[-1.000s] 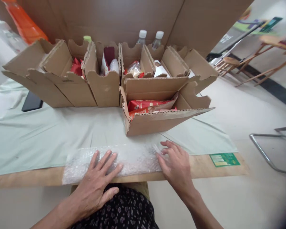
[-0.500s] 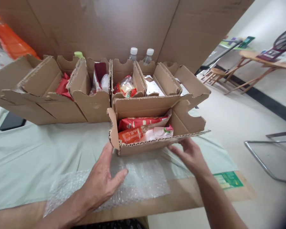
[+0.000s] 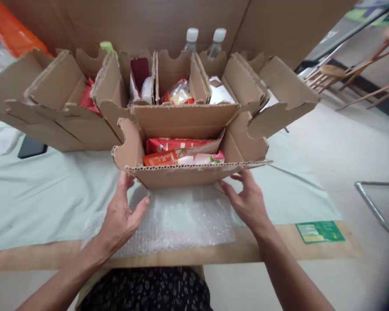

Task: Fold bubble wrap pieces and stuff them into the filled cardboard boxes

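An open cardboard box with red and orange snack packets inside sits over the far edge of a bubble wrap sheet, near the table's front edge. My left hand grips the box's lower left corner, fingers curled against the side and thumb toward the front. At the lower right of the front wall is my right hand, its fingers tucked beneath the box. Whether the box rests on the wrap or hangs just above it I cannot tell.
Behind stands a row of open cardboard boxes holding packets, with two water bottles and a tall cardboard wall at the back. A black phone lies on the pale green cloth at left. A green card lies at right. Wooden chairs stand off the table.
Both hands left the bubble wrap and took hold of the snack box. The box has come toward me and to the left, onto the wrap's far edge.
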`<state>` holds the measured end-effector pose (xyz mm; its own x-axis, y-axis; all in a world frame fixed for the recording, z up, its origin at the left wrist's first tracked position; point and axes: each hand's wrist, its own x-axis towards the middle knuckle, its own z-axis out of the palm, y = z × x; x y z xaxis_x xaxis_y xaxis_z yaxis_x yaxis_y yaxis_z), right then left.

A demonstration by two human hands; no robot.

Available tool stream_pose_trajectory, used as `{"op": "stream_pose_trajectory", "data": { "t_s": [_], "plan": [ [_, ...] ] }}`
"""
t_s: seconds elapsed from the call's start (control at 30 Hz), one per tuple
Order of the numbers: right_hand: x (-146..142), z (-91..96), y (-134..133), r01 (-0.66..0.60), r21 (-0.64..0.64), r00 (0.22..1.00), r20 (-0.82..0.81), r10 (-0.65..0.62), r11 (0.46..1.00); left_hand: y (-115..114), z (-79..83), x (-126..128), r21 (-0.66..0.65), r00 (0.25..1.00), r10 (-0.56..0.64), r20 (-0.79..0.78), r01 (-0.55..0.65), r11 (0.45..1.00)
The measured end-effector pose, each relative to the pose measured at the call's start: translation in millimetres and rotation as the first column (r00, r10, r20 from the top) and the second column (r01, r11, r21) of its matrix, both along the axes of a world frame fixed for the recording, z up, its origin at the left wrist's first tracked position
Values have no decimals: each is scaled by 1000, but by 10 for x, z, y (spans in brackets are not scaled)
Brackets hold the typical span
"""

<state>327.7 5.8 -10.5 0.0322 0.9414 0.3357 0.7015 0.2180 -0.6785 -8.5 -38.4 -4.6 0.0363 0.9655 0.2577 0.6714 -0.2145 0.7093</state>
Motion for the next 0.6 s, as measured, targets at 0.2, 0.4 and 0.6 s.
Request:
{"op": "stream_pose_trajectory", "data": {
  "t_s": [0.2, 0.4, 0.6],
  "plan": [
    [-573, 114, -761, -287, 176, 930, 285, 230, 942, -635, -20, -44, 23, 913, -251, -321, 273, 962],
    [-761, -175, -1068, -478, -81, 732, 512, 448, 874, -698, -207, -185, -160, 715, -517, -471, 507, 847],
    [191, -196, -1162, -27, 82, 842, 540, -22, 996, -758, -81, -610, 2, 875, -298, -382, 323, 946]
  ]
}}
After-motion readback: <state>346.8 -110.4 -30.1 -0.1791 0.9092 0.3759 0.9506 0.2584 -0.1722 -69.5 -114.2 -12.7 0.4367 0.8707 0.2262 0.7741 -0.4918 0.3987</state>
